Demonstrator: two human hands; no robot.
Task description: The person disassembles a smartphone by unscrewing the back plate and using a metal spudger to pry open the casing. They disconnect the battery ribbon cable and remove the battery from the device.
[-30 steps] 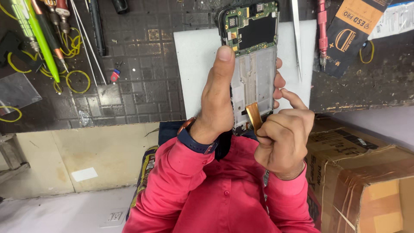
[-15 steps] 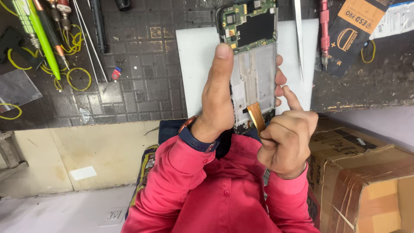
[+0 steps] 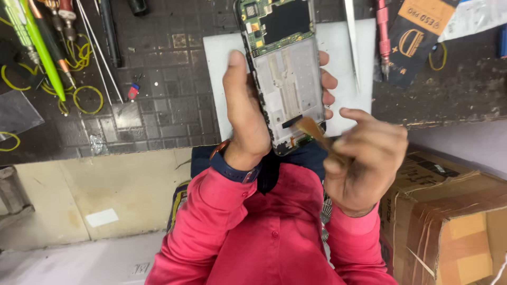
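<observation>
Dark, worn workbench (image 3: pixel 169 105) fills the top of my view, with a white mat (image 3: pixel 338 47) lying against its near edge. My left hand (image 3: pixel 245 113) is wrapped around an opened phone (image 3: pixel 288 74), held upright above the mat, thumb along one side and fingertips showing on the other; its green circuit board and bare metal frame face me. My right hand (image 3: pixel 364 158) is curled nearly shut, pinching a small amber ribbon cable (image 3: pixel 311 127) that meets the phone's lower end. I judge the cable could tear or crease if pulled at an angle, and the phone could slip from a one-handed hold. Screwdrivers (image 3: pixel 39 47) and yellow rubber bands (image 3: pixel 84 97) lie at the bench's far left corner. A cardboard box (image 3: pixel 454 221) sits below, right; I cannot see inside.
</observation>
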